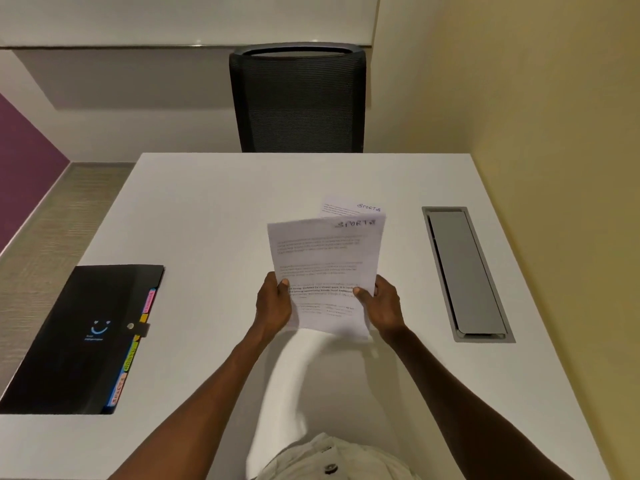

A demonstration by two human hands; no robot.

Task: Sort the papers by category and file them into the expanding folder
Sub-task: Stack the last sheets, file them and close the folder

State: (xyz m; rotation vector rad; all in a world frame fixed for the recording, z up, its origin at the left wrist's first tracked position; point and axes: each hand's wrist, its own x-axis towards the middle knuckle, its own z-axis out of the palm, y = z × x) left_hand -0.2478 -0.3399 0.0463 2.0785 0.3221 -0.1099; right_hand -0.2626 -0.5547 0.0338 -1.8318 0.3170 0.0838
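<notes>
Over the white desk (207, 220), both hands (273, 303) grip papers (325, 258).

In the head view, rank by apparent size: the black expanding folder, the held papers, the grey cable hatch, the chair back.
1. expanding folder
2. chair back, close to the folder, though farther away
3. held papers
4. cable hatch

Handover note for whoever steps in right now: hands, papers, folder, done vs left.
Left hand: grips the left edge of the white printed sheets, thumb on top.
Right hand: grips their right edge.
Sheets: held above the white table; the front one and the one peeking out behind are both handwritten "SPORTS".
Black expanding folder with coloured tabs: flat at the table's left edge, strap fastened, closed.
Done: nothing visibly filed.
Left: open the folder, file the sheets.
</notes>
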